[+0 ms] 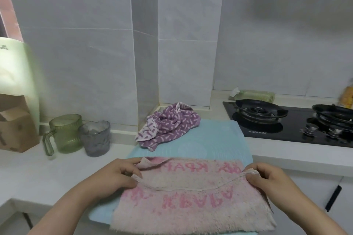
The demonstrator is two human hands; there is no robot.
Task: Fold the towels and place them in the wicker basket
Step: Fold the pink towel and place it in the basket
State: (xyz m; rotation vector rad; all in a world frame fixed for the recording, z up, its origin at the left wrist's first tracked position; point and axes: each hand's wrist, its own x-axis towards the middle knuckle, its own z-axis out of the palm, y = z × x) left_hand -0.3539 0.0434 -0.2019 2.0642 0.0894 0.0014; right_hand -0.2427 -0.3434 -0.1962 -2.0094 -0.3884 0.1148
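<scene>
Pink towel [191, 202] is lying flat on the blue mat [215, 139] at the near edge of the bench [47, 173]; it is looking already doubled, lettering showing on both layers. Left grip [118, 175] is pinching the left end of the upper hem, fingers and thumb clamped on the cloth; right grip [275, 179] is doing the same at the right end; the hem is sagging in a shallow curve between them. Holding both corners is keeping that edge square, so I'm reading this as set-up for the next fold; judgement only. Purple towel [168, 126] is sitting crumpled at the far end of the mat, apart from the pink one; probably waiting its turn. Green mug [65, 133] and grey mug [95, 139] are standing just beside each other on the left, off the mat, clear of the folding area; hob [286, 122] is sitting to the right. Wicker basket is not showing in this view; neither towel is in it yet.
</scene>
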